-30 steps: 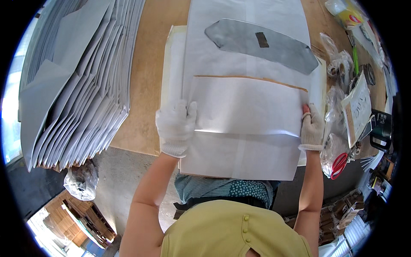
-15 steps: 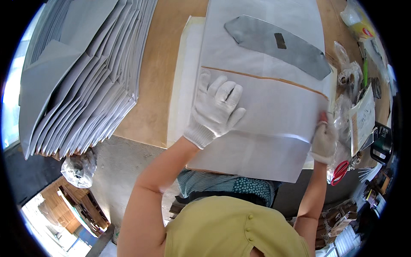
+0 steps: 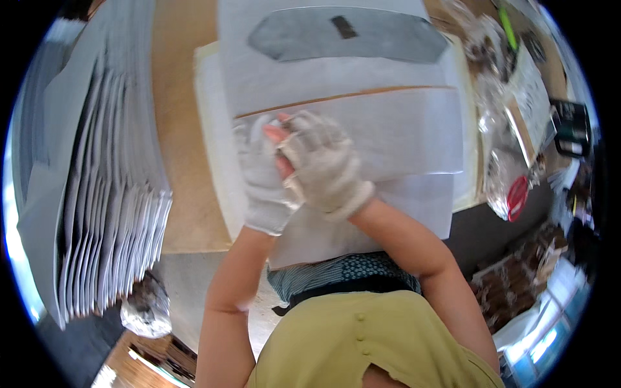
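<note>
Both my hands wear white gloves and meet at the left end of a brown-edged fold on a large white sheet (image 3: 407, 123). My left hand (image 3: 262, 184) lies on the sheet, its fingers stretched forward and partly covered by the other hand. My right hand (image 3: 326, 165) crosses over to it with fingers bent and pressed together; bare fingertips poke out of its glove. Whether something small is pinched there is hidden and blurred. Beyond the fold rests a long grey flat piece (image 3: 381, 39) with angled ends and a dark patch in its middle.
At left stands a tall stack of folded white sheets (image 3: 116, 213) on the brown tabletop (image 3: 184, 161). Along the right lie clear plastic bags (image 3: 491, 123), red-handled scissors (image 3: 517, 197), a card (image 3: 529, 97) and a dark green box-like object (image 3: 570, 126). A plastic-wrapped bundle (image 3: 145, 310) sits below the stack.
My right hand has moved from the sheet's right edge across to my left hand at the left end of the fold. The whole view has shifted and turned.
</note>
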`<state>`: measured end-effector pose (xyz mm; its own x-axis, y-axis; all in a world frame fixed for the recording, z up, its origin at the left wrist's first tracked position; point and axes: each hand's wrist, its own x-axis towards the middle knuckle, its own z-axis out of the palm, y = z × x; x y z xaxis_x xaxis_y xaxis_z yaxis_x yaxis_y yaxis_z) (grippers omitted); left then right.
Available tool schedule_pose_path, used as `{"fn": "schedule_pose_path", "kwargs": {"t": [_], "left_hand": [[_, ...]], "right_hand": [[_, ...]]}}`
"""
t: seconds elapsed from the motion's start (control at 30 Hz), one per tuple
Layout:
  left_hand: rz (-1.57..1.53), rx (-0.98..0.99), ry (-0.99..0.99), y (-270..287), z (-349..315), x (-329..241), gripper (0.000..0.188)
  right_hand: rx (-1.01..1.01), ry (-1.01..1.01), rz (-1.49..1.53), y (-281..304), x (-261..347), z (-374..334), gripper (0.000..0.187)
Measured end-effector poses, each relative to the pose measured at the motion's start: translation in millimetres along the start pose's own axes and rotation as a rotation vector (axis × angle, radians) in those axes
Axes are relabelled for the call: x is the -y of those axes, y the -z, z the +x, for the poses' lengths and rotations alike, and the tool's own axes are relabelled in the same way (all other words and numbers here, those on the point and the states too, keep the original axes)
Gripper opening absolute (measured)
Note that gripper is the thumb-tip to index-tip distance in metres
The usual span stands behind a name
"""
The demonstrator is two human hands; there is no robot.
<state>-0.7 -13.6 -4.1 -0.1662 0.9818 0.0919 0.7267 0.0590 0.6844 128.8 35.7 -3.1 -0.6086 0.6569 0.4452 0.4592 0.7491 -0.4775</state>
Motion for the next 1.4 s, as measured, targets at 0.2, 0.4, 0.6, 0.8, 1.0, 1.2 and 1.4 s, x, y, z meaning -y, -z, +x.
{"fn": "schedule_pose_path", "kwargs": {"t": [0.2, 0.4, 0.6, 0.8, 1.0, 1.2, 1.4], "left_hand": [[0.477, -0.042, -0.223, 8, -7, -4, 0.059], [0.518, -0.047, -0.205, 6, -8, -6, 0.06], [0.52, -0.063, -0.227, 7, -9, -14, 0.06], [0.458, -0.213, -0.407, -2, 13, -27, 0.055], [0.317, 0.042, -0.24, 38, 23, -81, 0.063], [0.378, -0.027, -0.309, 34, 36, -63, 0.057], [0.469, -0.064, -0.431, 64, -13, -138, 0.04]], "right_hand": [[-0.026, -0.191, -0.297, 72, -75, -32, 0.05], [-0.044, -0.164, -0.399, 109, -111, -47, 0.052], [-0.074, -0.316, -0.647, 155, -148, -90, 0.054], [-0.162, -0.339, -0.515, 152, -159, -94, 0.044], [-0.334, -0.307, -0.178, 200, -99, -47, 0.026], [-0.094, -0.365, 0.297, 212, -38, -23, 0.019], [-0.097, -0.127, -0.02, 241, -39, -34, 0.027]]}}
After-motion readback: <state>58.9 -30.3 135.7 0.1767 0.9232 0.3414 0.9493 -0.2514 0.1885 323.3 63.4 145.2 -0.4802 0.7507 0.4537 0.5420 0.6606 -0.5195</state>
